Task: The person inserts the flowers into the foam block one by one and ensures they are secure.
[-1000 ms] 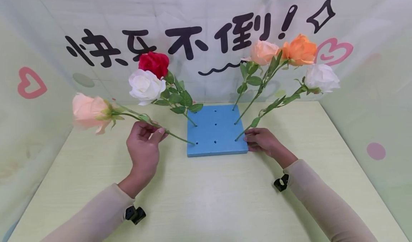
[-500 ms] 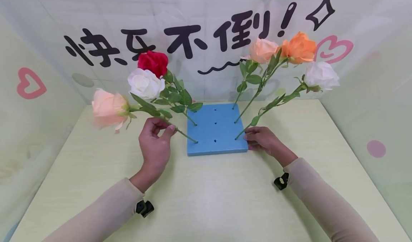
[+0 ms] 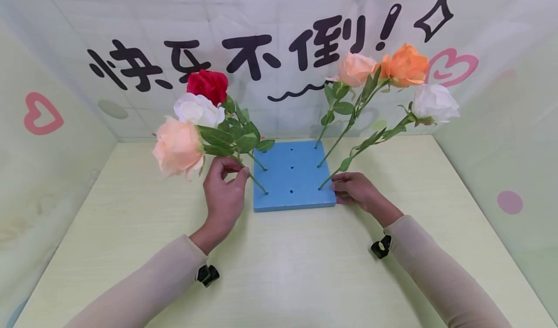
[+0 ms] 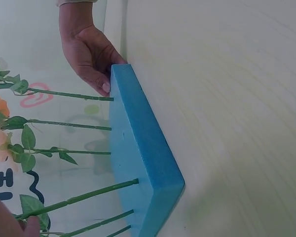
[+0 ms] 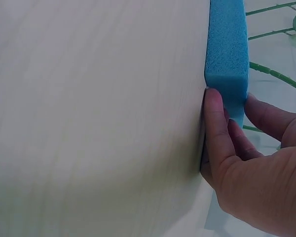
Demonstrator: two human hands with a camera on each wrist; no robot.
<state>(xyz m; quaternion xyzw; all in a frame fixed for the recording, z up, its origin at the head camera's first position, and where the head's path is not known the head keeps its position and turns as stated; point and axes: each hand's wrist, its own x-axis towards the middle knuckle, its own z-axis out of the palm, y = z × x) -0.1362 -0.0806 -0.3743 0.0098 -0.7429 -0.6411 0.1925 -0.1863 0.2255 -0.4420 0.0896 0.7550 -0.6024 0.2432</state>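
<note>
My left hand (image 3: pixel 225 190) pinches the green stem of a pale pink artificial rose (image 3: pixel 178 148), whose lower end stands in the front-left hole of a blue foam block (image 3: pixel 279 204). The bloom leans to the left, overlapping a white rose (image 3: pixel 198 110) in the head view. My right hand (image 3: pixel 355 191) grips the block's front-right side; in the right wrist view its thumb (image 5: pixel 266 116) lies on the top face and its fingers (image 5: pixel 216 123) at the table side. In the left wrist view, the held stem (image 4: pixel 84 198) enters the foam.
A red rose (image 3: pixel 208 86) stands behind the white one. Along the block's right side lean a peach rose (image 3: pixel 356 70), an orange rose (image 3: pixel 405 65) and another white rose (image 3: pixel 435 103). The block's middle column has bare holes. Behind the pale table (image 3: pixel 279 270) hangs a printed backdrop (image 3: pixel 244 8).
My left hand has moved right, swinging the pale pink rose rightward and more upright, its stem end at the front-left hole. The right hand has stayed on the block.
</note>
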